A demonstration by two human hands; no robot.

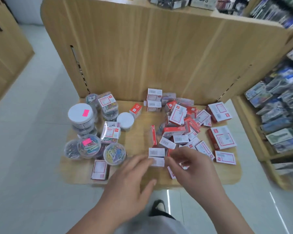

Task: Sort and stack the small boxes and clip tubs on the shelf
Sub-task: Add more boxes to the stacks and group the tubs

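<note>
My left hand and right hand are closest to me, meeting at a small stack of two boxes near the front of the shelf. The left fingers lie straight and spread, with their tips touching the stack's left side. The right fingers are curled against its right side, but blur stops me telling whether they actually pinch it. Left of the stack stand the clip tubs; right of it and behind it sprawls a loose heap of boxes. I judge these cardboard boxes light, stiff and easily toppled, so I'd take each by its two short sides, squeezing gently.
</note>
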